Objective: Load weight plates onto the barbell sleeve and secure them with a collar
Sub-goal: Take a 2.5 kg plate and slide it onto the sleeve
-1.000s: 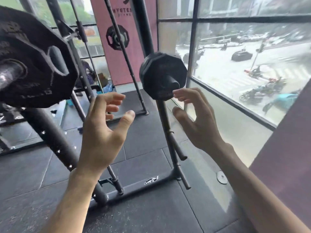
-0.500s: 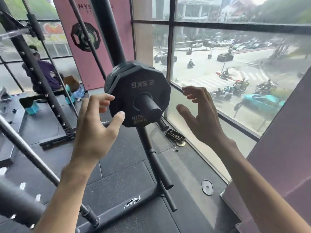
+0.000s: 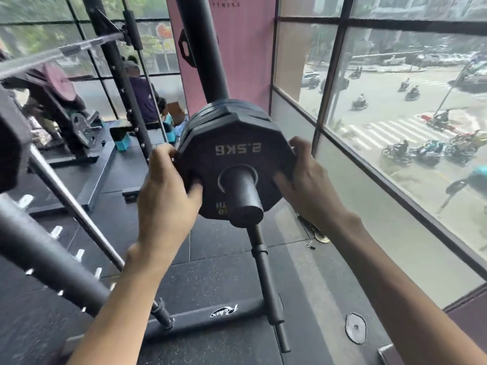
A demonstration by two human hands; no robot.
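Note:
A black 2.5 kg weight plate [image 3: 237, 154] hangs at the front of a small stack on a thick storage peg [image 3: 243, 196] of the plate rack. My left hand [image 3: 166, 191] grips the plate's left edge, thumb on its face. On the opposite rim, my right hand [image 3: 305, 180] holds the plate the same way. The peg's end sticks out toward me between my hands. A barbell shaft [image 3: 52, 52] crosses the upper left, blurred. No collar is visible.
The rack's upright post [image 3: 203, 48] rises behind the plates; its lower pegs [image 3: 266, 280] and base bar [image 3: 210, 316] stand on black rubber flooring. A squat rack frame [image 3: 47, 256] fills the left. A window wall runs along the right. A person [image 3: 142, 96] sits far behind.
Both hands moved in from open on either side of the plate and closed on its left and right edges. The view came closer to the plate stack.

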